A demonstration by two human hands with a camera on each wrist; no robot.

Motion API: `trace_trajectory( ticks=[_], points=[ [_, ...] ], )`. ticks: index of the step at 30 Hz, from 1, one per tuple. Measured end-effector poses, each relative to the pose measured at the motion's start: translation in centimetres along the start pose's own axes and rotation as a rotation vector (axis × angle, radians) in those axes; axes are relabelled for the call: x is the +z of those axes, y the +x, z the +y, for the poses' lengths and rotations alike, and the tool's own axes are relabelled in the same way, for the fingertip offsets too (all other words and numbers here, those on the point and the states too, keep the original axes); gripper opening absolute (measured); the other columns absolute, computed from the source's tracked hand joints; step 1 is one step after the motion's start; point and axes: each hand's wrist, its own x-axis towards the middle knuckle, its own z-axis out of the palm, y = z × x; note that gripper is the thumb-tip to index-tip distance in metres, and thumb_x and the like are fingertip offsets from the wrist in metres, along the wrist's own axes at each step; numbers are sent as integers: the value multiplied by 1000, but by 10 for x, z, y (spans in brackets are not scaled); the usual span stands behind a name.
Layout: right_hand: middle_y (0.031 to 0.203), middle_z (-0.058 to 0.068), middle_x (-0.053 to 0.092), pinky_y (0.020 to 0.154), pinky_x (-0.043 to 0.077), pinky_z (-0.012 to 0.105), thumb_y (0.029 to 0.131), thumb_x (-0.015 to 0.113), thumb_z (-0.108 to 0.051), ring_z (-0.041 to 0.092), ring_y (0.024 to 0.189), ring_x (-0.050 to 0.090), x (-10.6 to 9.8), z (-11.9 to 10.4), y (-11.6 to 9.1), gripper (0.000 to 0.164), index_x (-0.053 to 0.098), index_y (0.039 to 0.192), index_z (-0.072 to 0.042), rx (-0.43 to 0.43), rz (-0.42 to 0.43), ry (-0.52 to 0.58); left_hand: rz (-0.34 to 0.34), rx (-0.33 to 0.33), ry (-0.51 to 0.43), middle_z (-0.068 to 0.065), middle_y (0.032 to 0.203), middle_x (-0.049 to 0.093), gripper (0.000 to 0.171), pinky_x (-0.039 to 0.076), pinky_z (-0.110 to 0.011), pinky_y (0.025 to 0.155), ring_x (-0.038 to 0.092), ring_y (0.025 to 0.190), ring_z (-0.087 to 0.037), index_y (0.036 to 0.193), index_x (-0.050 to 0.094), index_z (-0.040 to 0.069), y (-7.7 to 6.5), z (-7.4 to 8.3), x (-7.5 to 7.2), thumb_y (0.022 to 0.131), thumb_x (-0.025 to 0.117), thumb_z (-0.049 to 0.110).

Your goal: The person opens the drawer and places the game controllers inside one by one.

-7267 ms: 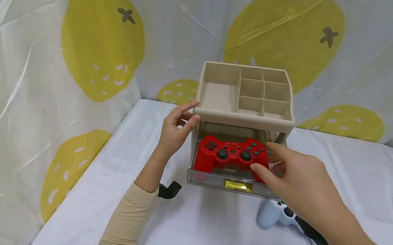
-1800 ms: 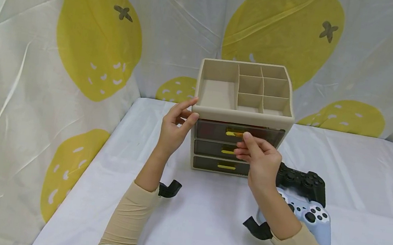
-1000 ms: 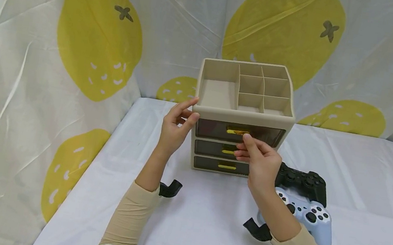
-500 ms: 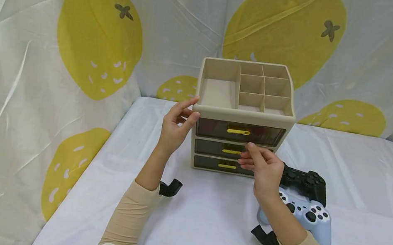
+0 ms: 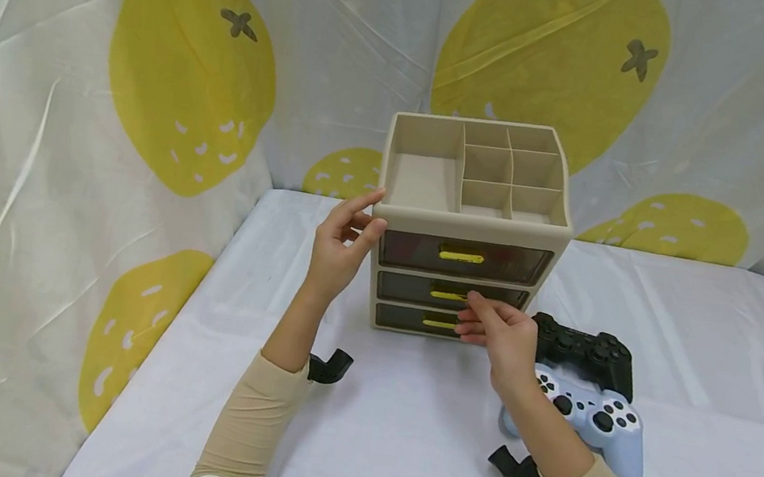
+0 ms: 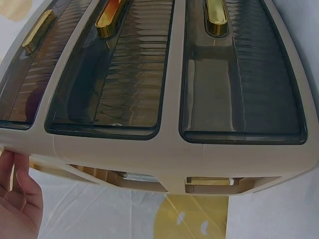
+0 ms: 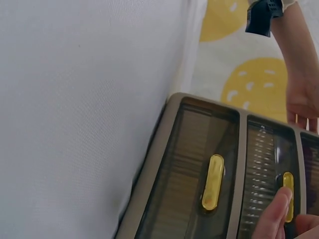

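Note:
A beige desk organizer (image 5: 472,223) with three smoky see-through drawers stands on the table. My left hand (image 5: 336,252) touches its upper left side, index finger near the top rim and thumb by the front corner. My right hand (image 5: 503,341) is at the middle drawer (image 5: 404,287), thumb and finger pinching the right part of its gold handle (image 7: 289,196). All three drawers are pushed in. Something dark reddish shows dimly through the top drawer (image 5: 409,250).
A black game controller (image 5: 592,358) lies right of the organizer. In front of it sits a light blue controller (image 5: 624,444), partly behind my right forearm. A white cloth (image 5: 396,452) covers the table, and a lemon-print curtain (image 5: 355,64) hangs behind.
The red controller went from plain view in the pulled-out top drawer to behind its pushed-in front. My right hand has moved down from the top handle to the middle one. My left hand stayed.

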Motion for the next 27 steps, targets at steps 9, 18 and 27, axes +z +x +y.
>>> trace_trajectory(
  ticks=[9,18,27],
  points=[
    [70,0,68,61,56,26,97,64,-28,12,60,67,6,3,4,45,62,108,16,37,-25,-27,-3,3,-21,0,95,61,35,44,-25,67,59,81,-10,127,61,0,-1,3,0,95,65,11],
    [67,0,67,58,56,25,96,66,-24,12,57,66,10,5,6,42,62,105,17,14,-21,-2,-7,10,-10,-13,95,61,59,44,-26,66,58,79,-11,128,60,0,0,2,0,93,64,48],
    [67,0,67,59,56,25,96,65,-25,12,56,65,10,1,0,42,62,107,16,41,-11,-42,-5,-1,-11,-15,96,61,56,45,-27,67,59,80,-13,128,61,3,-1,0,-1,93,64,47]
  ],
)
